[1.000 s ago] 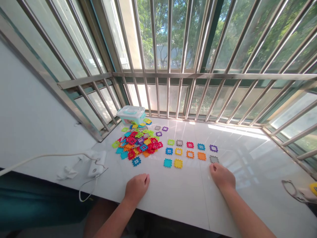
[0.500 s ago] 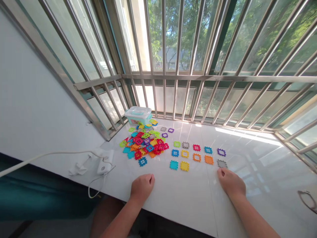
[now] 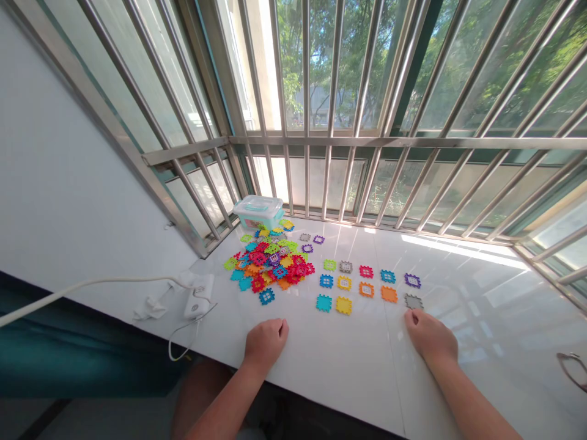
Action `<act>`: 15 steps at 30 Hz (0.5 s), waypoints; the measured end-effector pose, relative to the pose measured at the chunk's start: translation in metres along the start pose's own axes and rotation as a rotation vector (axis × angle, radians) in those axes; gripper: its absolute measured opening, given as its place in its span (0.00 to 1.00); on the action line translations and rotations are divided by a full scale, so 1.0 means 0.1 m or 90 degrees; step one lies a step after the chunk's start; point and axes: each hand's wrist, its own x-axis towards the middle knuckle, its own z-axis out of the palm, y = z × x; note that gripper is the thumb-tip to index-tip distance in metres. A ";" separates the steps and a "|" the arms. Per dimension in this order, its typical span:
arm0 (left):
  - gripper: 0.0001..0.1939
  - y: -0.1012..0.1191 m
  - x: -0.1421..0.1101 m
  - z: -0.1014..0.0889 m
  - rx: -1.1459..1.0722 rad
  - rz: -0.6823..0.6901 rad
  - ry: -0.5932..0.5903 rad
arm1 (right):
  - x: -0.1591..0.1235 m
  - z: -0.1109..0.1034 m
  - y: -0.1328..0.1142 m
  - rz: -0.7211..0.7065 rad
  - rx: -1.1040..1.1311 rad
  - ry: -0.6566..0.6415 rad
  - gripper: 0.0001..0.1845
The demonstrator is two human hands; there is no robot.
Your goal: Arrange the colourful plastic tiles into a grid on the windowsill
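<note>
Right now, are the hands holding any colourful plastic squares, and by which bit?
I see nothing held: the left hand and right hand are closed fists, their insides hidden. The right is beside a grey, notched plastic square; whether touching, I can't tell.

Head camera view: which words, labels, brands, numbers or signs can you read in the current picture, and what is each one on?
None can be read.
Translucent plastic box with turquoise trim: coloured front label, too small and blurred to read.
White plastic power strip: any markings too small to make out.
Flat, notched plastic tiles in mixed colours: no readable letters or numbers.
</note>
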 end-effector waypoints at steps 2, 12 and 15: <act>0.23 0.00 0.00 0.00 0.001 0.000 0.001 | 0.00 0.00 0.00 0.000 -0.001 0.001 0.27; 0.23 -0.01 0.00 -0.01 -0.007 0.000 0.000 | 0.01 0.02 0.01 0.005 0.004 0.002 0.26; 0.23 -0.01 0.00 -0.02 -0.015 0.001 -0.005 | 0.00 0.01 0.00 0.004 0.003 0.006 0.27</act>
